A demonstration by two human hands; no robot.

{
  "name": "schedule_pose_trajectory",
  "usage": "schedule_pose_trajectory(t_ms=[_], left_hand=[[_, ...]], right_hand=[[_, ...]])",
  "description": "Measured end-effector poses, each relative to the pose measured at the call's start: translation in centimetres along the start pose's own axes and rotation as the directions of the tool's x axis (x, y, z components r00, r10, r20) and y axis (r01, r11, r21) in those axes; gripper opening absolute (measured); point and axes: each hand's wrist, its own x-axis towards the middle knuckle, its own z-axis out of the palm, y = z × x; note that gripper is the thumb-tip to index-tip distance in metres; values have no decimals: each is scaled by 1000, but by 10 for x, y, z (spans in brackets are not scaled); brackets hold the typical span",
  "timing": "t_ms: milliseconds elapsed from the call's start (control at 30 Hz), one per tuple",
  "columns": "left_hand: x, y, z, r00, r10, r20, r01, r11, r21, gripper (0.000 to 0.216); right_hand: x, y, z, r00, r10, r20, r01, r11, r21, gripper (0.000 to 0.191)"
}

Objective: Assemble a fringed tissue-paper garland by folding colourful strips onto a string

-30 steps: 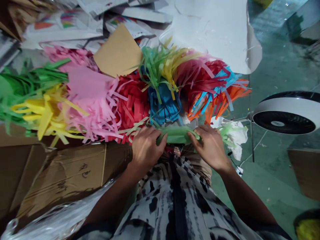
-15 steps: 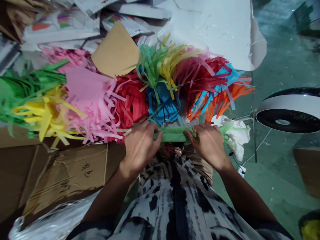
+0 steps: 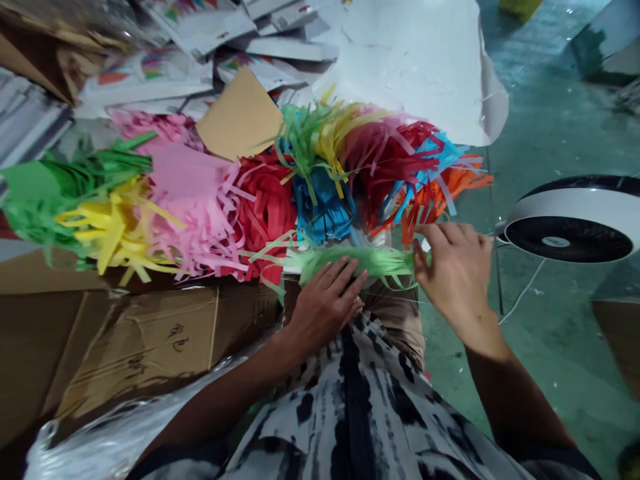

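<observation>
A light green bundle of fringed paper strips (image 3: pixel 373 260) lies across my lap, in front of a heap of cut paper fringes (image 3: pixel 260 193) in pink, red, blue, yellow, green and orange. My left hand (image 3: pixel 327 303) lies flat on the bundle's near side, fingers stretched out and pressing it down. My right hand (image 3: pixel 453 270) pinches the bundle's right end between thumb and fingers.
Flattened cardboard boxes (image 3: pixel 135 347) and clear plastic wrap (image 3: pixel 95 440) lie at the left. A tan card (image 3: pixel 243 117) and a large white sheet (image 3: pixel 415 60) rest behind the heap, with stacked printed packs farther back. A white and black fan (image 3: pixel 573 220) stands at the right on green floor.
My right hand has slid right to the bundle's end. My left hand has opened and shifted right to lie flat on it. The white crumpled paper at the right is out of sight.
</observation>
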Motion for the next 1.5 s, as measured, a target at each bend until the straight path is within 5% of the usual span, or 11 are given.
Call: schedule_pose_trajectory(t_ms=[200, 333, 467, 600, 800, 900, 1100, 1300, 1500], left_hand=[[-1, 0, -2, 999, 22, -24, -22, 1000, 14, 49], [-17, -29, -17, 999, 17, -36, -17, 1000, 12, 41], [-38, -67, -60, 995, -10, -101, 23, 991, 130, 23], [-33, -59, -83, 919, -180, -349, 268, 938, 221, 9], [2, -11, -29, 979, 100, -175, -82, 991, 106, 25], [8, -9, -9, 982, 68, -176, -55, 995, 79, 33], [8, -17, -5, 974, -7, -227, 9, 1000, 6, 30], [7, -17, 2, 934, 110, -340, -79, 992, 102, 23], [-7, -26, 7, 928, 127, -349, -85, 987, 133, 26]], right_hand=[[-35, -18, 11, 929, -369, 30, 355, 911, 209, 35], [-44, -23, 29, 938, -343, 55, 327, 925, 196, 34], [-40, -21, 28, 938, -345, 5, 338, 922, 189, 26], [-38, -24, 27, 940, -335, -66, 341, 918, 200, 20], [-37, -21, 31, 929, -369, -8, 364, 912, 187, 24], [-32, -20, 34, 918, -384, -96, 395, 902, 175, 24], [-24, -31, 27, 923, -347, -163, 378, 899, 222, 11], [-7, -44, 38, 963, -254, -94, 269, 931, 246, 47], [20, 9, 38, 972, -163, -167, 185, 975, 127, 34]])
